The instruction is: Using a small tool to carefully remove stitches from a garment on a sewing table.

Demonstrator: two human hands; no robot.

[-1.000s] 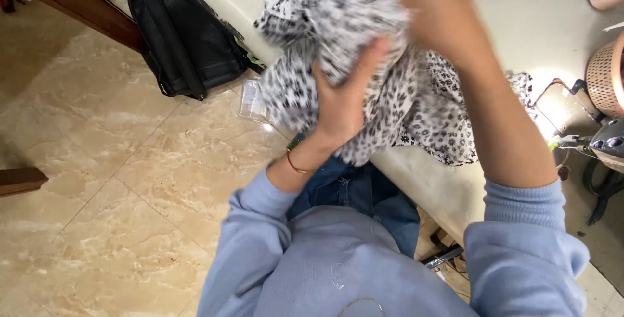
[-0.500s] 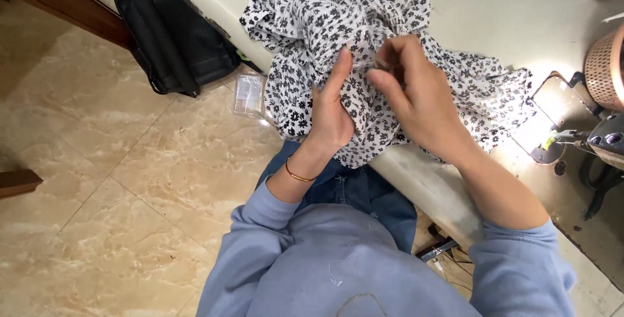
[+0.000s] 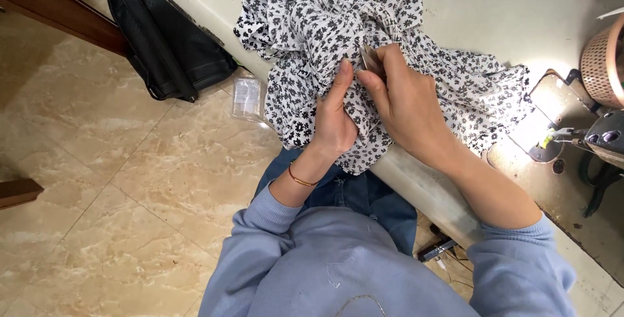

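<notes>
Raised slightly since the earlier frame, the floral fabric [image 3: 338,25] (bunched on the sewing table [image 3: 494,12]) is pinched closed by the left hand [image 3: 335,119] and right hand [image 3: 403,99].

Both arms reached forward, sleeves pushed up. The left hand [image 3: 335,122] was curled shut with fingers pointing up. The right hand [image 3: 403,99] pinched closed just beside it, touching

A black backpack [image 3: 170,44] rests on the tan marble floor [image 3: 97,180] at far left, a clear packet [image 3: 247,98] beside it. A woven basket [image 3: 603,63] stands at far right.
</notes>
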